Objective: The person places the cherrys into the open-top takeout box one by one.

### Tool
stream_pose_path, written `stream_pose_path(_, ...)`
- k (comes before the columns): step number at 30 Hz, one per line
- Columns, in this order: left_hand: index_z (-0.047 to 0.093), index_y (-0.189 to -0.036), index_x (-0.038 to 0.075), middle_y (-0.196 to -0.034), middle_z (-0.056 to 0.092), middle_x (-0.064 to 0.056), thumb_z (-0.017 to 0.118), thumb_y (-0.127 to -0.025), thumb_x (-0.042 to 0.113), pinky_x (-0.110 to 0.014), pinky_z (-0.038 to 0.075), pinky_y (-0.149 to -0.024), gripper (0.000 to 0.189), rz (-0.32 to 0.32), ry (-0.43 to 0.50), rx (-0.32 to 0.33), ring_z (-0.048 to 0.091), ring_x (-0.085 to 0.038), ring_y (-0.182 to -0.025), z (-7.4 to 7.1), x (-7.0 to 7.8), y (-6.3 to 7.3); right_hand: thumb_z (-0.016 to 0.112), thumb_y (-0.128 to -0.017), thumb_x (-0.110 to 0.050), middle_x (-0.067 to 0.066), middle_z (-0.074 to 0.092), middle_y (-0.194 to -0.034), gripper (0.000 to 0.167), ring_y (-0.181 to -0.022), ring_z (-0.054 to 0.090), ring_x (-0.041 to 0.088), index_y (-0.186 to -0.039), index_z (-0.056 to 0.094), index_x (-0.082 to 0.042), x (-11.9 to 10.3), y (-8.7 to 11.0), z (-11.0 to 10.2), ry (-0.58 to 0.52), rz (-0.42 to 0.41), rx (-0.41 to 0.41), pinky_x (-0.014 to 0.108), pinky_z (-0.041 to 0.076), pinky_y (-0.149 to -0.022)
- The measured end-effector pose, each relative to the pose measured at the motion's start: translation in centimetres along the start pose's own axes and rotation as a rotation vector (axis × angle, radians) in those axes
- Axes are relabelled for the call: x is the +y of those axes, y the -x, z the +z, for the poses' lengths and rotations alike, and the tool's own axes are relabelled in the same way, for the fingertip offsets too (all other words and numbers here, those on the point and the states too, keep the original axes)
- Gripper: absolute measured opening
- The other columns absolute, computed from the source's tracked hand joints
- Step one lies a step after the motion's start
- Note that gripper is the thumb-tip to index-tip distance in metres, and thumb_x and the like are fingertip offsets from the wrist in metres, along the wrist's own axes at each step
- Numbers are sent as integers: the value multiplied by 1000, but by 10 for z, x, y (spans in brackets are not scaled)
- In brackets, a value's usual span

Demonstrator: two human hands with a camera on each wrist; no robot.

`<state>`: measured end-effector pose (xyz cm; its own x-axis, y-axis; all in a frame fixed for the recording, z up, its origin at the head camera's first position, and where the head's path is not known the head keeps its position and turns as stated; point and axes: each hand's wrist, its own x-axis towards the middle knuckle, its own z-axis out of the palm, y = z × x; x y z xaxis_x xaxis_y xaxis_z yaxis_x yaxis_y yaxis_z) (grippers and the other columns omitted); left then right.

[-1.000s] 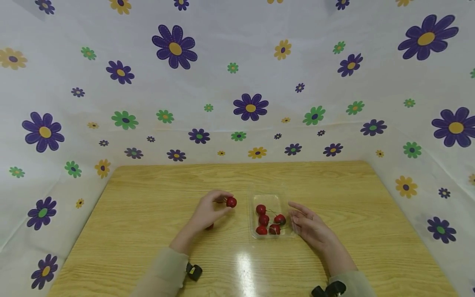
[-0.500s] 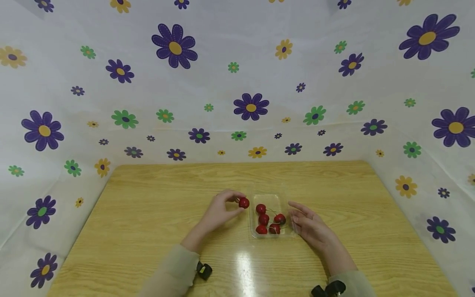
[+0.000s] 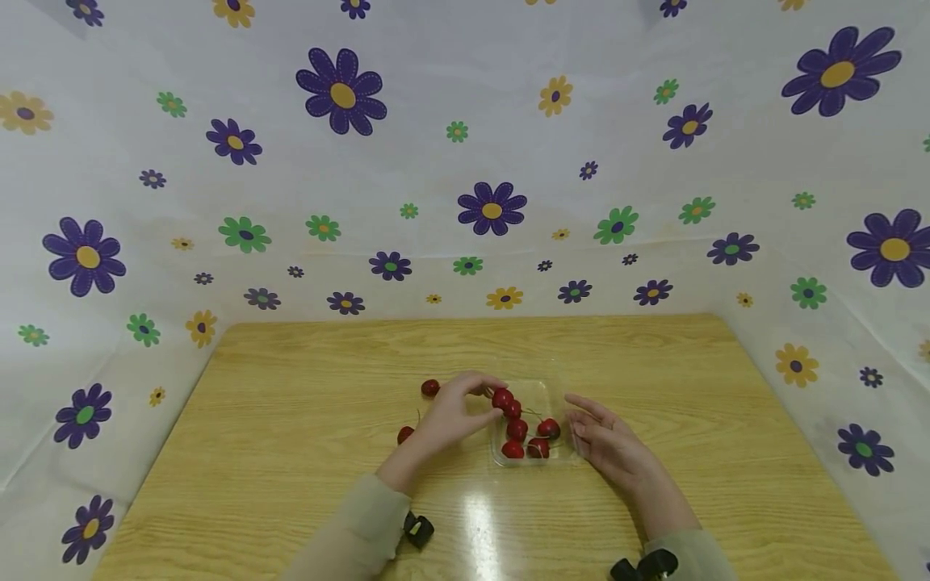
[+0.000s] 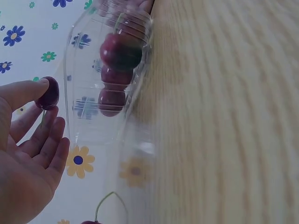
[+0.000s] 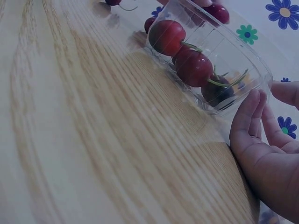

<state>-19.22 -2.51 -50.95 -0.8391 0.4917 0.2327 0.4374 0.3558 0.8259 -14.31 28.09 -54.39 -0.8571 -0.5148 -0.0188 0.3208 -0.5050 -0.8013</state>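
In the head view my left hand (image 3: 452, 420) pinches a dark red cherry (image 3: 502, 399) between thumb and fingers. It is at the left rim of a clear plastic box (image 3: 539, 392). The left wrist view shows the held cherry (image 4: 48, 94) with its stem hanging down, just outside the box wall. Several cherries with stems, one of them a cherry (image 3: 517, 429) near the left side, lie in the box. My right hand (image 3: 617, 452) is at the box's right side. Its extended fingertips (image 5: 254, 100) touch the box's end wall in the right wrist view.
Two loose cherries lie on the wooden table (image 3: 305, 420) left of the box: one cherry (image 3: 430, 388) farther back, another cherry (image 3: 405, 435) beside my left wrist. A flowered cloth (image 3: 407, 161) hangs behind the table and along its sides.
My left hand has moved right with its cherry, from the table to the box's left rim. The two loose cherries have come into sight behind it. The right hand and box stay put.
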Motion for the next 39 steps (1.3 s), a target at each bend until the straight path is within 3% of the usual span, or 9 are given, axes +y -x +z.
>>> stream_pose_path(12,72,-129,6,-126,73,-11,79,-95,8,-50,57,-105,35,24,5,-43,68,-28,-113,10,14,-12,33,-108,12,-4,68,-127,55,-112,67,5,-143,60,-20,-1,-1,-1,2,-9,-27,20,56,-99)
stream_pose_path(26,73,-126,7,-127,73,-10,80,-94,8,-39,57,-106,33,68,-62,-85,67,-27,-118,25,17,-17,40,-109,8,-5,65,-127,49,-112,65,4,-140,61,-24,1,1,1,43,22,39,19,55,-99)
stream_pose_path(34,73,-125,13,-120,72,-3,81,-94,15,-30,57,-93,32,64,-222,-118,67,-21,-105,35,19,-17,40,-109,9,-5,65,-125,50,-109,65,3,-139,62,-24,2,-1,0,56,16,53,19,56,-97)
stream_pose_path(39,73,-125,15,-119,73,-2,82,-94,17,-28,55,-93,32,92,-328,-131,66,-20,-104,38,17,-18,41,-109,9,-6,64,-126,50,-109,65,3,-139,61,-25,1,0,-1,75,16,59,19,56,-97)
